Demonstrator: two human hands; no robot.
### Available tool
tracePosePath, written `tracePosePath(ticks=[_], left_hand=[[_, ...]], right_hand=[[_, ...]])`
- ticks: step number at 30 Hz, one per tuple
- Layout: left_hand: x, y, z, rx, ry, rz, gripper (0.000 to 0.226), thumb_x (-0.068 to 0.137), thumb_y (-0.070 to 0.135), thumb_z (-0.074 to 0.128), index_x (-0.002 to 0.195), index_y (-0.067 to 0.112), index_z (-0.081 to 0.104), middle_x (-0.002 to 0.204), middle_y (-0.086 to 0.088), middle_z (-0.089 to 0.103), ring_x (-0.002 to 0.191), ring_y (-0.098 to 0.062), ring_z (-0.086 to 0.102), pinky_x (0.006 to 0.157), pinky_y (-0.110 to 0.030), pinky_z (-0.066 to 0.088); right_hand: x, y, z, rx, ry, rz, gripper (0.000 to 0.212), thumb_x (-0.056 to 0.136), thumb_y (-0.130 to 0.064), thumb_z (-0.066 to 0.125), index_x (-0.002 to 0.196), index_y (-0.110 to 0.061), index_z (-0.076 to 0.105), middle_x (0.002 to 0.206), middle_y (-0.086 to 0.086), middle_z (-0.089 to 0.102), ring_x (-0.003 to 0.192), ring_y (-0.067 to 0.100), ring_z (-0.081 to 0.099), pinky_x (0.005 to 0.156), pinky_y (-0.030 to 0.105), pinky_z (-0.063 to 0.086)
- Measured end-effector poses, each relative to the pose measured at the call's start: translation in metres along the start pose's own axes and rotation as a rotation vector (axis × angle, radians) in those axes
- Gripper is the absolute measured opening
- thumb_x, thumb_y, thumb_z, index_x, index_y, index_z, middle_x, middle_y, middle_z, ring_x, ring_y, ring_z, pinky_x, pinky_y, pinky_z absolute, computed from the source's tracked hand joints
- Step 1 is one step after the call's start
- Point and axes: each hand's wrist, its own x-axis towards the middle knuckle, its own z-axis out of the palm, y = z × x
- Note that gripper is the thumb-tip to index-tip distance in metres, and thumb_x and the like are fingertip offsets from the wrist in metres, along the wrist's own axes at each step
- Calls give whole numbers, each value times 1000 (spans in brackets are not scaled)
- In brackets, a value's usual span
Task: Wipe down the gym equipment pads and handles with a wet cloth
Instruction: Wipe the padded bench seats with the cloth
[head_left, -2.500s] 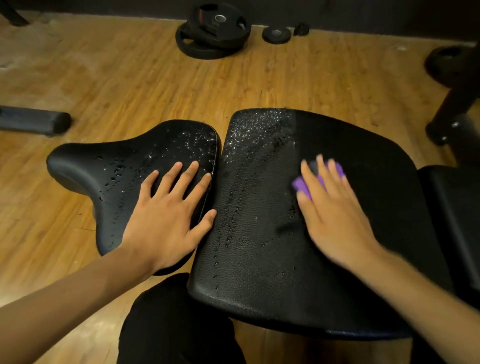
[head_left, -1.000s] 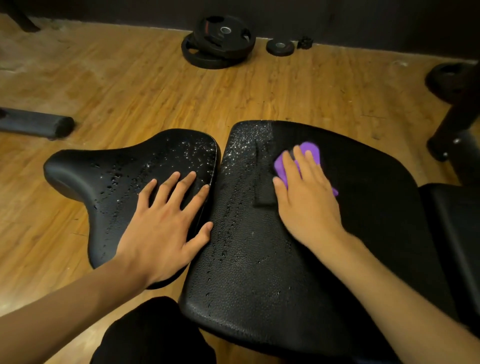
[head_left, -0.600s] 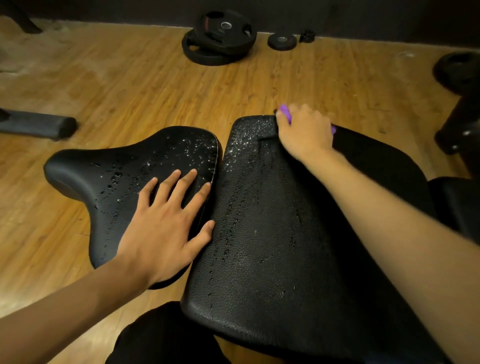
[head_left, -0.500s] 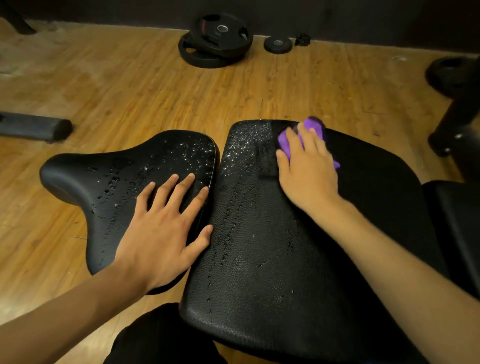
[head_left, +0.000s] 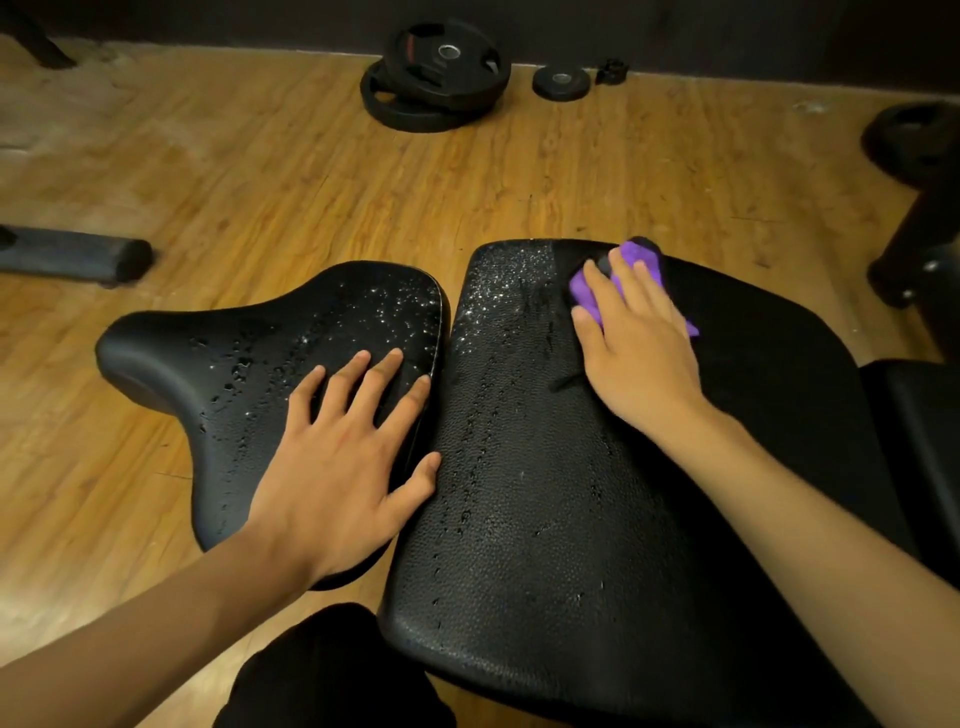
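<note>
- Right hand (head_left: 634, 353): flat, fingers straight, pressing the purple cloth (head_left: 640, 255) onto the big pad (head_left: 545, 519). Fingers are not curled round it.
- Cloth: soft bunched fabric at the far edge of the big pad. It sticks out past the fingertips and beside the little finger.
- Left hand (head_left: 337, 457): flat and spread, palm down on the small pad (head_left: 234, 374), holding nothing. Thumb lies along the gap between the two pads.
- Big pad: black pebbled leatherette, wide rounded trapezoid. Water beads run down its left strip, densest at the far left corner. Surface right of the cloth reads matte and even.
- Small pad: same black grain, saddle shape, narrow rounded nose pointing left. Droplets are scattered over its wide end.
- The pads sit side by side with a narrow gap between them.
- Floor (head_left: 260, 171): glossy wood planks.
- By the far wall: stacked black weight plates (head_left: 436, 78), one small plate (head_left: 561, 83) beside them.
- Left edge: dark cylindrical roller (head_left: 78, 254) lying on the floor.
</note>
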Motion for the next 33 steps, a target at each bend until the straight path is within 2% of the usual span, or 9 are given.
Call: tracePosePath(ticks=[3,8,11,15,22,26,29,31,33], left_hand=[[1,-2,0,1,4,1,74,102,66,16,158,24,42,164,-11,35,154,-35,28,122,-60,23],[1,-3,1,1,15,1,73,102,65,21,158,24,42,164,-11,36,153,-35,29,122,-60,23],[0,-1,0,7,8,1,73,102,65,21,158,24,42,164,-11,36,153,-34,29,122,-59,23],[0,-1,-1,4,13,0,74,102,66,20,158,24,42,164,-11,36,153,-34,29,122,-60,23],[0,-2,2,1,34,2,73,102,66,19,158,26,42,164,-8,36,153,-34,29,123,-59,23],[-1,-2,2,-5,40,8,72,102,66,19,157,26,43,162,-10,38,151,-35,32,122,-60,25],[0,-3,3,-16,53,17,72,102,66,19,156,26,45,162,-10,40,149,-37,35,120,-61,27],[0,-3,3,-19,59,19,72,102,66,18,156,26,45,162,-10,40,149,-37,35,120,-62,27],[1,-3,3,-16,64,22,73,102,67,16,157,27,44,163,-10,39,149,-37,34,120,-61,27]], right_hand=[[29,1,-4,-46,-76,0,58,109,-49,23,163,-27,22,172,0,7,158,21,0,126,38,1],[82,-18,-8,-48,-83,23,55,110,-46,22,159,-22,33,169,7,20,153,28,24,122,42,16],[20,-25,-3,-53,-71,-23,60,109,-47,17,164,-23,18,172,7,2,158,24,5,126,39,6],[-64,-31,-2,-26,-127,-136,69,99,-54,11,162,-28,19,171,1,3,158,18,-2,125,32,0],[86,-22,-3,-77,-167,-67,58,110,-49,23,163,-29,16,172,7,3,158,24,3,126,41,2],[-15,-25,5,-43,-63,-150,64,106,-51,18,162,-21,22,171,11,9,158,27,7,128,38,2],[-126,-29,-9,-7,-164,-247,69,100,-57,8,162,-28,17,170,0,2,158,17,-4,126,33,-3],[-126,-20,-19,-41,-250,-310,72,98,-61,4,163,-30,12,169,-4,-4,157,13,-12,124,29,-9],[-72,-9,-14,-92,-158,-312,72,99,-61,9,162,-28,19,171,3,5,158,19,-4,126,34,-4]])
